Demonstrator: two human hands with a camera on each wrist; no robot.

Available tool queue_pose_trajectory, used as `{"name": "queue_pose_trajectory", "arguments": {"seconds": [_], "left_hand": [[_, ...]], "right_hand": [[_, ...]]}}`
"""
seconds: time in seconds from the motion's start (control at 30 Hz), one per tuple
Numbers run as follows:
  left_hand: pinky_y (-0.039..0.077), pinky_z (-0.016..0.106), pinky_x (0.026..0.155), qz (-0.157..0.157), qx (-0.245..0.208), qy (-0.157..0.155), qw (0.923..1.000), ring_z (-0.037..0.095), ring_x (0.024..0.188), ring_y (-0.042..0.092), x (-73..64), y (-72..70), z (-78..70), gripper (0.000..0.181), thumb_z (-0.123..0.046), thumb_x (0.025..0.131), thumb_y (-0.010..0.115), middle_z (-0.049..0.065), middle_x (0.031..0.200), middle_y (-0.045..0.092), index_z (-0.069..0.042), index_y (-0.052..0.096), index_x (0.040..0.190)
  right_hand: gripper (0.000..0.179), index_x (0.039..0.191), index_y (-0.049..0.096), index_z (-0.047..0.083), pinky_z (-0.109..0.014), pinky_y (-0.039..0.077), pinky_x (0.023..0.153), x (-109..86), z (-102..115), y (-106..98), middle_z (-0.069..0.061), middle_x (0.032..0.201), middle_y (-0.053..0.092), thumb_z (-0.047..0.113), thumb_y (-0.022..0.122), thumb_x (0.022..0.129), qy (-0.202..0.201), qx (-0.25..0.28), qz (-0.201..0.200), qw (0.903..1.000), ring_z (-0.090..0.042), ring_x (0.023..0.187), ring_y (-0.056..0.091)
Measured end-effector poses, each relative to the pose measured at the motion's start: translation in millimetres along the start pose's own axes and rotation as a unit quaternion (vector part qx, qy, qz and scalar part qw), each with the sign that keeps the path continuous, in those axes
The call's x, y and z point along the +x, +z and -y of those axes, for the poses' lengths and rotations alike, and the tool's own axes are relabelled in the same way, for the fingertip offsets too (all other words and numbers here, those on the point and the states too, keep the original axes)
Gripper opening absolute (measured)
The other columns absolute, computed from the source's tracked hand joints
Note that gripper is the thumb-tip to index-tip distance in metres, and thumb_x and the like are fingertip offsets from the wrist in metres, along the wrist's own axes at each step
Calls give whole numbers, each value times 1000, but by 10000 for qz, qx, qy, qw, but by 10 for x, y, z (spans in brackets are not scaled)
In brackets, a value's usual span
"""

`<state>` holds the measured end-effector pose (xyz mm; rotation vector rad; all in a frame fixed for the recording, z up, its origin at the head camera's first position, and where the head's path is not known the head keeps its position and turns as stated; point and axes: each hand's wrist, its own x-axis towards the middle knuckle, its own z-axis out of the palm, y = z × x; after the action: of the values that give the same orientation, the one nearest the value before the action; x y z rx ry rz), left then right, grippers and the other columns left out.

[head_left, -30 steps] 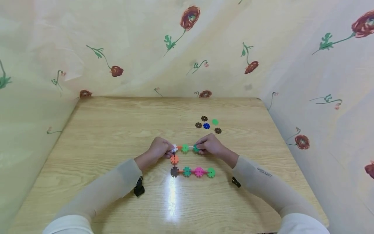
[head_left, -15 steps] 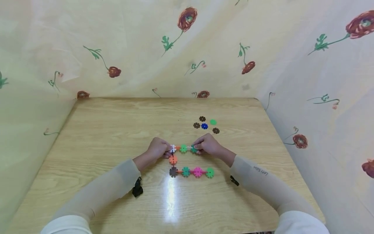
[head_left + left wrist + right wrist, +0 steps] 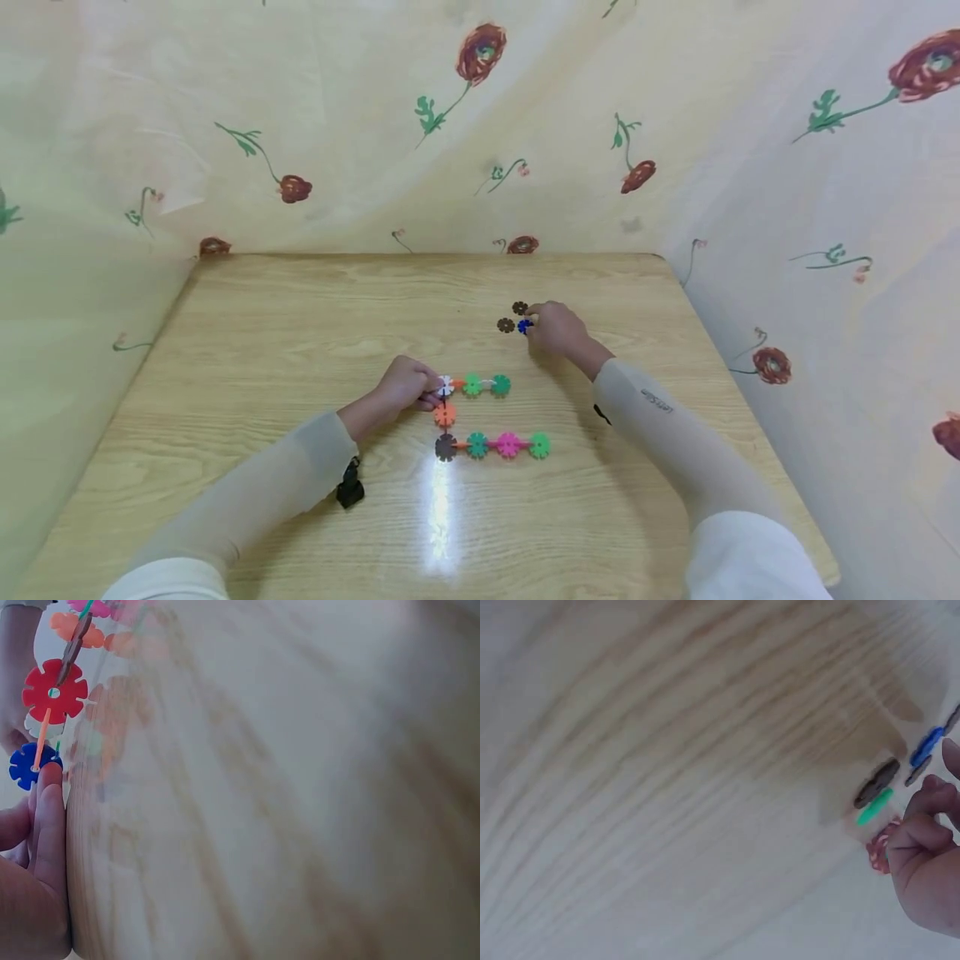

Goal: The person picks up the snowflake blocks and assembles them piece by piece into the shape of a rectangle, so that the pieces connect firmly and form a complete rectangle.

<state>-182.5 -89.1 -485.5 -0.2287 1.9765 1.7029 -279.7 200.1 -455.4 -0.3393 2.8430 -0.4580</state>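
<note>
Slotted plastic snowflake discs are joined into an angular chain on the table. My left hand (image 3: 407, 383) pinches its upper left corner at a white snowflake disc (image 3: 447, 385). In the left wrist view the fingertips meet a blue disc (image 3: 26, 766), with a red disc (image 3: 55, 691) beyond. The teal disc (image 3: 500, 384) at the upper row's right end lies free of either hand. My right hand (image 3: 557, 327) is over the loose discs, its bent fingers beside a loose blue disc (image 3: 524, 327). The right wrist view shows a brown disc (image 3: 877, 782) and a green disc (image 3: 875, 806) near those fingers.
Two loose brown discs, one at the back (image 3: 520, 307) and one at left (image 3: 506, 325), lie by the right hand. The chain's lower row ends in a light green disc (image 3: 539, 446). Flower-patterned cloth (image 3: 337, 125) surrounds the wooden table (image 3: 300, 308).
My right hand has let go of the teal disc and moved back and right to the loose discs, covering some of them. The left hand keeps its hold on the chain's corner.
</note>
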Motion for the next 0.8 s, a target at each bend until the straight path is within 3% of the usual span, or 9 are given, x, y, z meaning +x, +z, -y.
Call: {"name": "queue_pose_trajectory", "arguments": {"seconds": [0.1, 0.2, 0.4, 0.6, 0.8], "left_hand": [[59, 28, 56, 35, 9, 20, 10000, 16, 61, 69, 5, 9, 2, 16, -1, 97, 63, 15, 80, 71, 9, 73, 105], [59, 29, 57, 40, -22, 13, 10000, 17, 62, 69, 5, 4, -5, 17, -1, 97, 62, 16, 81, 71, 9, 72, 106], [59, 28, 56, -70, -31, -38, 10000, 16, 62, 69, 6, -6, -5, 17, -2, 98, 62, 15, 81, 71, 9, 72, 107], [59, 28, 57, -67, -35, -91, 9999, 16, 62, 68, 28, 16, 15, 19, -2, 97, 63, 15, 82, 72, 9, 71, 110], [59, 28, 56, -114, 9, -88, 9999, 16, 62, 68, 34, 28, 19, 18, -3, 97, 64, 15, 83, 72, 8, 71, 109]], "right_hand": [[35, 128, 66, 1, -38, 51, 72, 38, -16, 20, -19, 124, 65, 17, 65, 97, 9, -267, 73, 9996, -29, 97, 59], [31, 122, 67, -1, -41, 54, 78, 64, 7, 12, -17, 116, 66, 13, 66, 95, 7, -222, 185, 9996, -29, 96, 61], [15, 99, 67, 0, -39, 53, 78, 44, 35, 22, -11, 95, 68, 10, 72, 88, -324, 408, 231, 9984, -26, 85, 62], [7, 84, 74, 10, -32, 53, 70, -300, 50, 109, 0, 80, 70, 7, 81, 84, -772, 1453, 172, 9862, -18, 75, 61], [10, 77, 77, 11, -28, 49, 62, -627, 6, 228, 6, 71, 70, 7, 84, 81, -1076, 1599, 321, 9807, -13, 67, 57]]}}
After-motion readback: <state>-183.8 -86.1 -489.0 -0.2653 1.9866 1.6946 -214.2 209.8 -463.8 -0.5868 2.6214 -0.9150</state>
